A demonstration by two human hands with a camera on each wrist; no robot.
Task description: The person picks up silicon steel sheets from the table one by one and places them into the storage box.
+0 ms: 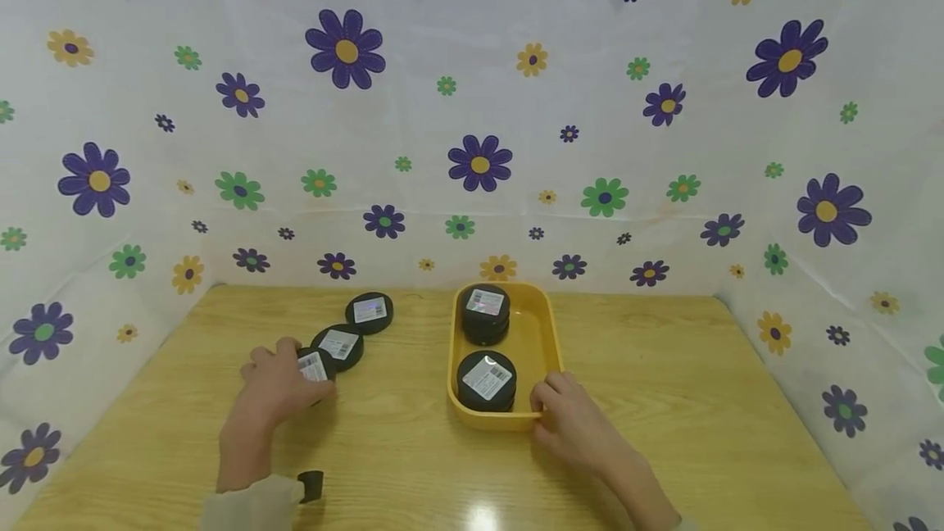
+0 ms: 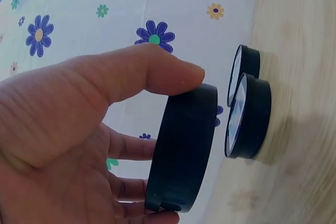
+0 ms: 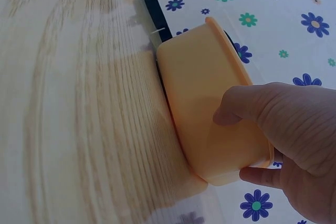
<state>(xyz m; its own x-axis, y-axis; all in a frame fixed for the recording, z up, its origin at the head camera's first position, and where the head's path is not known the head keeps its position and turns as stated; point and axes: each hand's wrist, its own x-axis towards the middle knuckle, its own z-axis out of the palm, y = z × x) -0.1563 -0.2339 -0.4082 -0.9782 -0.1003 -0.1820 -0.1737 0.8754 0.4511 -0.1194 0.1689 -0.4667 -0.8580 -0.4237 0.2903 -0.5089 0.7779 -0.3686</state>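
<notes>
My left hand (image 1: 269,388) grips a black round tin (image 2: 184,148) by its edge, thumb on one side and fingers on the other. In the left wrist view that tin looks lifted off the table. Just beyond it lie two more black round tins with white labels, a nearer one (image 1: 339,346) and a farther one (image 1: 369,312). My right hand (image 1: 578,424) pinches the near right corner of a yellow tray (image 1: 555,342), thumb on the outer wall. Inside the tray's left side stand two stacks of the same tins, a back stack (image 1: 485,314) and a front stack (image 1: 487,382).
The wooden table (image 1: 664,367) bears everything. A white cloth with printed flowers (image 1: 479,105) encloses the back and both sides. By the left sleeve (image 1: 251,505) a small dark strap end (image 1: 311,486) sticks out.
</notes>
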